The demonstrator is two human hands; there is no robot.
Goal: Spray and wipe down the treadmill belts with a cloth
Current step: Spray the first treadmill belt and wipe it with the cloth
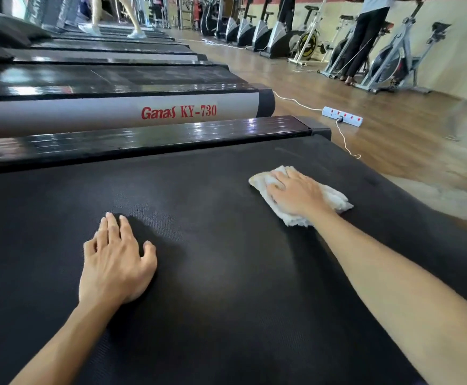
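A wide black treadmill belt [213,259] fills the lower part of the head view. My right hand [296,194] lies flat on a crumpled white cloth [335,197], pressing it onto the belt near the belt's rear right end. My left hand [117,262] rests palm down on the bare belt to the left, fingers straight and slightly spread, holding nothing. No spray bottle is in view.
A glossy black side rail [143,140] borders the belt; beyond it a grey rail marked "Ganas KY-730" [115,115] and several more treadmills. A white power strip [342,116] with its cord lies on the wooden floor. Exercise bikes [393,59] and people stand farther back.
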